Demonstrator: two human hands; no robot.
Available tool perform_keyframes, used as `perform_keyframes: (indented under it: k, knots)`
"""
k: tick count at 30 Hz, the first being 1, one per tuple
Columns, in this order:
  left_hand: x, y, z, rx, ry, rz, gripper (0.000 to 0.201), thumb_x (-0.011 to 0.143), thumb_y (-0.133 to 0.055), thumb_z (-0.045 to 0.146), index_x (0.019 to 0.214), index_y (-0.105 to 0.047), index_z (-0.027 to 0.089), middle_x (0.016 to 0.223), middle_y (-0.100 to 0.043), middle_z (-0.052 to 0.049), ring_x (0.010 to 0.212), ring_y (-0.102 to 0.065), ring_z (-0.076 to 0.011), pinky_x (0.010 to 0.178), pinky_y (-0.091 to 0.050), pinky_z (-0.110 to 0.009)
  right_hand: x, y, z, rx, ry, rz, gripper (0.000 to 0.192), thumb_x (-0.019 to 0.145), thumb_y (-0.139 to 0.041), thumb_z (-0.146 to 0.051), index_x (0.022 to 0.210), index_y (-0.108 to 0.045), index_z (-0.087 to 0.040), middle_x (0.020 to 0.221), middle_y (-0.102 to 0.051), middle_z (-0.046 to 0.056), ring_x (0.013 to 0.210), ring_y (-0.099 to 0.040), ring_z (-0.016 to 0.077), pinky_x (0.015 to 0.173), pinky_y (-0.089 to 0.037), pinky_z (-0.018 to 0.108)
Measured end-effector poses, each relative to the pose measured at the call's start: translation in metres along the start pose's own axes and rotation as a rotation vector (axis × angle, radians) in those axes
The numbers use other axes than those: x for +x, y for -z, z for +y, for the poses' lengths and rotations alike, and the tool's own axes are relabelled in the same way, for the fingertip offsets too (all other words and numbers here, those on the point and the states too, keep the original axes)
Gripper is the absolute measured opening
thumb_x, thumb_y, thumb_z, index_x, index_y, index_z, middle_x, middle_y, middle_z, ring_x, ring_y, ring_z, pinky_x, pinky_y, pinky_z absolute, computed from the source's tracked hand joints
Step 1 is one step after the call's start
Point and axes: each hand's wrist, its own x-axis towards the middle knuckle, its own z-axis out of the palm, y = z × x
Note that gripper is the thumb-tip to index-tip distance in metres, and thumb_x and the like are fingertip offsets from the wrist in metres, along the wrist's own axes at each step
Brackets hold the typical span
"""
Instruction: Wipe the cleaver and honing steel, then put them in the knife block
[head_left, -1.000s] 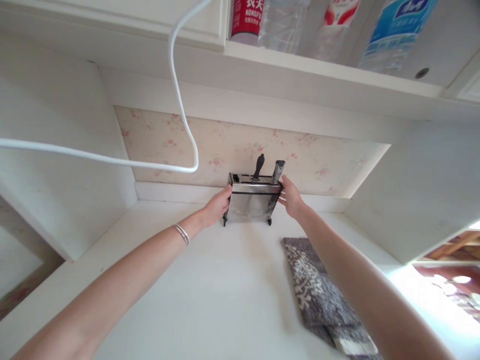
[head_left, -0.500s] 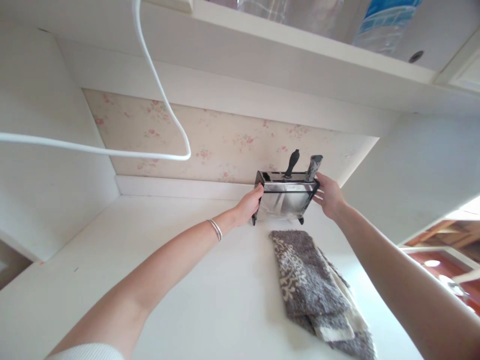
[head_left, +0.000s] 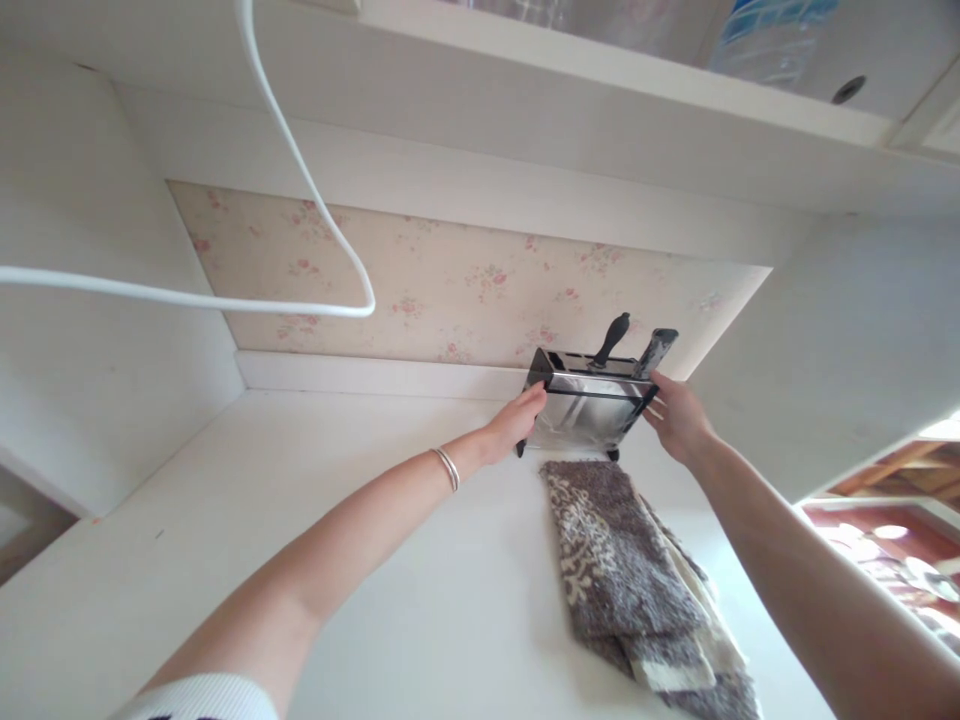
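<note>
Stainless knife rack point(head_left: 589, 412) at back edge of worktop point(head_left: 360, 540), near right rear corner, against floral backsplash point(head_left: 450, 290). Two knife handles point(head_left: 611, 338) upright in slots. Left hand point(head_left: 517, 425) pressed to left end, right hand point(head_left: 679, 420) to right end; held between both palms. Feet seemingly on surface. Placement judged nearly complete; release left. Grey towel point(head_left: 630, 570) just in front.

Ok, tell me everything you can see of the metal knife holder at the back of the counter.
The knife holder is a shiny, boxy steel rack with dark edging and small black feet, standing near the floral back wall on the white counter. It looks slightly tilted. Two handles stick out of its top, a black one and a grey one. The left hand grips its left end, the right hand its right end. A folded grey towel lies just in front.
</note>
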Motion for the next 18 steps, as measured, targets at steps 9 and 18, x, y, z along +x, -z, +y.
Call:
perform_keyframes:
  k: [9, 18]
  knots:
    - [-0.137, 0.025, -0.042, 0.014, 0.173, 0.104, 0.018, 0.079, -0.053, 0.031, 0.086, -0.057, 0.015, 0.066, -0.049, 0.003, 0.048, -0.04, -0.0047, 0.046, -0.03, -0.019, -0.091, -0.004, 0.035, -0.119, 0.288, 0.127, 0.03, 0.074, -0.064, -0.04, 0.096, -0.056, -0.021, 0.083, -0.056, -0.002, 0.064, -0.049, 0.0097, 0.057, -0.039, 0.021]
    - [-0.238, 0.069, -0.066, -0.046, 0.329, 0.314, 0.029, 0.081, -0.047, 0.049, 0.077, -0.048, 0.02, 0.047, -0.03, 0.009, 0.038, -0.017, -0.0053, 0.038, -0.006, -0.022, -0.303, -0.123, 0.104, -0.209, -0.086, -0.934, 0.044, 0.089, -0.044, -0.057, 0.073, -0.053, -0.017, 0.049, -0.047, -0.004, 0.042, -0.036, 0.0066, 0.042, -0.025, 0.02]
